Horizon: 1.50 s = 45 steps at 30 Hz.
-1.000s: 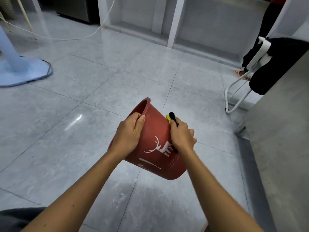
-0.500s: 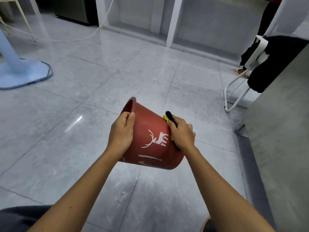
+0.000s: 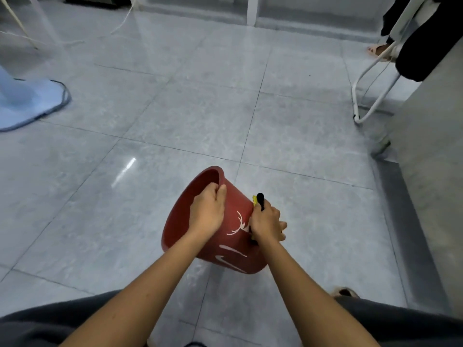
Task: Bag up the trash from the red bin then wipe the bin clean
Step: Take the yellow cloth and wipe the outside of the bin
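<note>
The wiping step looks under way: the left hand grips the red bin's rim, tilted above the floor. The right hand presses a closed-fisted yellow-and-black scrubber against its outer wall; next, probably turn the bin toward unwiped sides.

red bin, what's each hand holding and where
Left hand grips the red bin by its rim. Right hand holds a yellow-and-black scrubber against the bin's outer wall.

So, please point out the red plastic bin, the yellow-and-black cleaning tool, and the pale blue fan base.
red plastic bin [image 3: 200,226]: head view, outer side wall.
yellow-and-black cleaning tool [image 3: 260,198]: head view, black tip.
pale blue fan base [image 3: 30,103]: head view, flat top.
</note>
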{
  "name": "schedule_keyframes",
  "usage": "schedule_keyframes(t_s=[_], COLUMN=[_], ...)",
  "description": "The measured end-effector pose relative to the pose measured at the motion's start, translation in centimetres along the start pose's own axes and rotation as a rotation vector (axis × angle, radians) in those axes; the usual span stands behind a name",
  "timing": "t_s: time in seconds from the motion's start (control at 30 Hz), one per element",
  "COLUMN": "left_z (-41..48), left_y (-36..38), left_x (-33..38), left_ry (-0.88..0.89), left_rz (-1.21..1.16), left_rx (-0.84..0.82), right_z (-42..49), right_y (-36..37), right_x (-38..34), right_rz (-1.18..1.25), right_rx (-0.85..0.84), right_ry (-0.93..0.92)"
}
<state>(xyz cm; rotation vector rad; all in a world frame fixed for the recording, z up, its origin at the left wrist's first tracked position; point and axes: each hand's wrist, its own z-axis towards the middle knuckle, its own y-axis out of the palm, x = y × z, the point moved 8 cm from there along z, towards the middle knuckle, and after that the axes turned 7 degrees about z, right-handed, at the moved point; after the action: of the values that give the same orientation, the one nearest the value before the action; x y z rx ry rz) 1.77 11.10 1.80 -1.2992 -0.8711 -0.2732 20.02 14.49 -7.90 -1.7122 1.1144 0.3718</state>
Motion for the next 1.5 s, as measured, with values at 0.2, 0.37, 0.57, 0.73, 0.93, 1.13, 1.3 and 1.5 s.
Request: schedule_keyframes(t_s=[0.2, 0.37, 0.57, 0.73, 0.93, 1.13, 1.3, 1.5], left_z=[3.0, 5.3, 2.2, 1.8, 3.2, 4.5, 4.4, 4.4], left_y=[3.8, 6.2, 4.5, 4.6, 4.8, 5.8, 6.4, 5.1], left_x=[-0.3, 1.2, -1.4, -1.7, -0.2, 0.2, 0.7, -1.1], left_ry=[-0.058, -0.030, 0.315, 0.333, 0.328, 0.199, 0.145, 0.074], left_rz=[-0.010, -0.134, 0.151, 0.240, 0.250, 0.095, -0.012, -0.058], left_rx=[-0.090, -0.255, -0.314, -0.207, -0.111, -0.286, -0.329, -0.266], right_z=[-1.4, 2.2, 7.8, 6.0, 4.6, 2.7, -0.2, 7.0], right_y=[1.6, 0.8, -0.9, 0.2, 0.4, -0.1, 1.5, 1.0], right_x=[-4.2, -3.9, 3.8, -0.1, -1.8, 6.8, -3.8, -1.3], right_rz=[-0.021, 0.088, 0.160, 0.142, 0.064, 0.171, 0.082, 0.024], right_rx=[0.030, 0.115, 0.114, 0.068, 0.052, 0.164, 0.194, -0.074], right_ry=[-0.430, -0.425, 0.094, -0.064, -0.426, -0.007, -0.499, -0.158])
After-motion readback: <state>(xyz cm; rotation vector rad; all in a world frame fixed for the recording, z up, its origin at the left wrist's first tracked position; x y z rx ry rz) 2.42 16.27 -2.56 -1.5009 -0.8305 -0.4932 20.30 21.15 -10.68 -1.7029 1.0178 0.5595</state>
